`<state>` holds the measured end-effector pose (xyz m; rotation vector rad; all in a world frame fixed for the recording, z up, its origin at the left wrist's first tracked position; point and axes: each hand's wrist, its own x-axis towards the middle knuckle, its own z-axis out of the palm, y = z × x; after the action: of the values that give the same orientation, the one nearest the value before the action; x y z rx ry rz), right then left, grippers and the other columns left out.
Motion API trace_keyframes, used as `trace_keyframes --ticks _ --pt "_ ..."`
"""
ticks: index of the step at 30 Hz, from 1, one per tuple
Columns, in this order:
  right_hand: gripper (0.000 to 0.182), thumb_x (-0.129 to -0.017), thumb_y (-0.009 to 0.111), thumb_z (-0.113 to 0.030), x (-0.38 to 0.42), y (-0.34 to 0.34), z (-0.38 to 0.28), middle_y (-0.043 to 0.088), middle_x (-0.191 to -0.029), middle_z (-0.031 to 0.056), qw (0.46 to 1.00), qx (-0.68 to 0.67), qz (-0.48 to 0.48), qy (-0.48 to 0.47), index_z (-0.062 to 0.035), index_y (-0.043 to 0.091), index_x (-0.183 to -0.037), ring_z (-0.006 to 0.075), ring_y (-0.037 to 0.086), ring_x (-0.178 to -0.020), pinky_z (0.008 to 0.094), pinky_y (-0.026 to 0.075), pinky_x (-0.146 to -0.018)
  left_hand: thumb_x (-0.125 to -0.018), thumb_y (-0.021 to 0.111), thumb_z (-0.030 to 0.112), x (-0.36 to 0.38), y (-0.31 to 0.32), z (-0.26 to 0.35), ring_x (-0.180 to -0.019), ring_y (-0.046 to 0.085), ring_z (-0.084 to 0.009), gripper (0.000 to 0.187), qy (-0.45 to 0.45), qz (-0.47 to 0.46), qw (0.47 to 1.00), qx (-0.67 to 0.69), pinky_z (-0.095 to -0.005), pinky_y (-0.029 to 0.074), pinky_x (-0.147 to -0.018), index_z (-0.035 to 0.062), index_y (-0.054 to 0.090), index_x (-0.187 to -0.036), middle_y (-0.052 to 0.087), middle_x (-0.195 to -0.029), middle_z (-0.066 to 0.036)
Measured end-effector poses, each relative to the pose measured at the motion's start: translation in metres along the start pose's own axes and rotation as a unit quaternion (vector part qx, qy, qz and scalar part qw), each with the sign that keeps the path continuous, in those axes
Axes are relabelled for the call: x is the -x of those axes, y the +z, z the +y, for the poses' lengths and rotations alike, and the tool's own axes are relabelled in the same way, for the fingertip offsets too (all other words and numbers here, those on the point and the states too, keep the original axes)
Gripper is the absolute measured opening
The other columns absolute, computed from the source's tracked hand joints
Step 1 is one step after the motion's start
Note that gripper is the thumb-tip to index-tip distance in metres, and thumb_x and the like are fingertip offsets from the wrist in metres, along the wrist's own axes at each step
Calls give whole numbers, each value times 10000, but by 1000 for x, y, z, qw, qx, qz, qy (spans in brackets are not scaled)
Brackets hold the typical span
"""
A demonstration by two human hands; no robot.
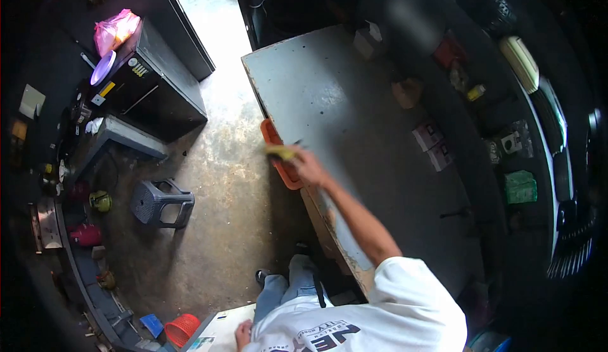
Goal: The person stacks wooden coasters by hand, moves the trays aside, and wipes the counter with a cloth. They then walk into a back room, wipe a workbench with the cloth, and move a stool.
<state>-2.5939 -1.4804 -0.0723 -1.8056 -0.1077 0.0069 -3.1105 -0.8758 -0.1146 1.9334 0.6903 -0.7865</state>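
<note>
Fisheye view from above; the edges of the frame are dark and heavily curved. Nearest, at the bottom edge, one hand rests by a pale flat board that the frame cuts off; which hand it is and how its fingers lie cannot be told. The other hand, on an outstretched arm in a white sleeve, is closed around a blurred yellowish brush-like object at the left edge of the grey metal worktop. Its long axis runs roughly left to right, the free end pointing left, off the edge. Just beside it an orange plastic tray hangs past that edge, partly hidden. Farther off, small boxes lie on the worktop, their labels unreadable.
</note>
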Motion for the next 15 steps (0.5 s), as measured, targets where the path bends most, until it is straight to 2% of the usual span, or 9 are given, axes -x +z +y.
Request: trace_keyframes --ticks 1,3,4,6,10,12,13,14,15 --pt "430 -1157 630 -284 4 46 16 708 -1441 134 997 -55 -25 -48 -55 648 -1521 266 641 -1376 432 504 -1171 -1175 588 346 7 -5 38 -944 748 -166 391 -71 18 996 42 -333 579 -782 53 712 -1402 806 -1184 -123" --pt "444 -1152 634 -256 33 111 -19 705 -1457 135 983 -111 -143 31 -62 620 -1550 249 627 -1381 432 489 -1185 -1166 593 282 -14 -31 52 -937 743 -167 386 -66 8 997 37 -307 558 -740 62 657 -1477 806 -1146 -101" --pt "431 -1149 631 -221 43 141 -21 704 -1412 105 978 -150 -141 -19 -50 614 -1544 222 619 -1357 406 478 -1186 -1172 579 288 -22 -41 59 -943 744 -174 386 -38 28 999 -20 -314 565 -757 64 650 -1478 799 -1190 -110" --pt "406 -1145 611 -158 61 178 -41 693 -1358 64 951 -270 -133 68 -35 596 -1532 167 605 -1290 349 463 -1172 -1171 576 285 -15 -51 86 -972 759 -191 380 35 94 995 0 -325 578 -790 58 653 -1466 795 -1214 -127" --pt "592 -1137 675 -213 98 210 -62 630 -1535 111 885 -417 -48 202 -102 474 -1682 226 611 -1376 377 464 -1201 -1170 580 283 0 -50 103 -1028 774 -216 389 37 92 993 57 -341 591 -830 30 649 -1456 791 -1225 -150" --pt "645 -1114 712 -241 117 214 -70 612 -1574 104 849 -456 -22 267 -96 460 -1690 225 590 -1411 391 454 -1220 -1172 585 299 7 -54 80 -1061 778 -231 406 15 64 997 36 -347 595 -853 12 644 -1454 788 -1241 -159" --pt "702 -1072 758 -249 125 212 -61 603 -1578 94 864 -411 -14 289 -116 463 -1695 217 573 -1437 387 469 -1211 -1173 595 327 4 -58 55 -1095 774 -260 442 13 45 998 48 -376 602 -900 -2 633 -1467 785 -1263 -173" --pt "704 -1045 777 -242 133 205 -48 603 -1586 95 882 -401 -6 247 -103 492 -1674 223 571 -1444 398 457 -1225 -1163 619 363 -11 -62 -2 -1124 767 -285 479 106 32 992 68 -393 599 -938 0 635 -1475 791 -1262 -174" --pt "685 -1037 771 -213 141 177 -75 604 -1590 97 919 -316 38 232 -99 509 -1660 226 570 -1446 406 441 -1235 -1151 637 352 -5 -61 -33 -1132 760 -291 453 66 63 996 3 -392 597 -955 30 655 -1470 797 -1256 -161"
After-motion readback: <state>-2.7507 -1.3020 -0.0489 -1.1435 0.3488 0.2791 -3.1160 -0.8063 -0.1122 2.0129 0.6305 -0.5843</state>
